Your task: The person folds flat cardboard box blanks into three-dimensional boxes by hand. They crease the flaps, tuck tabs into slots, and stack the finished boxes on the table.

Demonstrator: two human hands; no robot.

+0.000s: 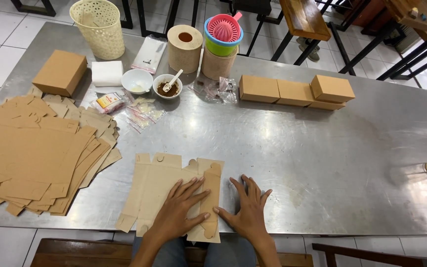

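Head view: two bare hands pressing an unfolded cardboard box blank
The left hand (pixel 179 212) lies flat, fingers spread, on the box blank (pixel 161 190) at the near edge of the steel surface (pixel 322 158); the right hand (pixel 245 210) rests open beside it, fingertips touching its right flap, gripping nothing. A stack of blanks (pixel 35 153) lies left, folded boxes (pixel 295 91) beyond
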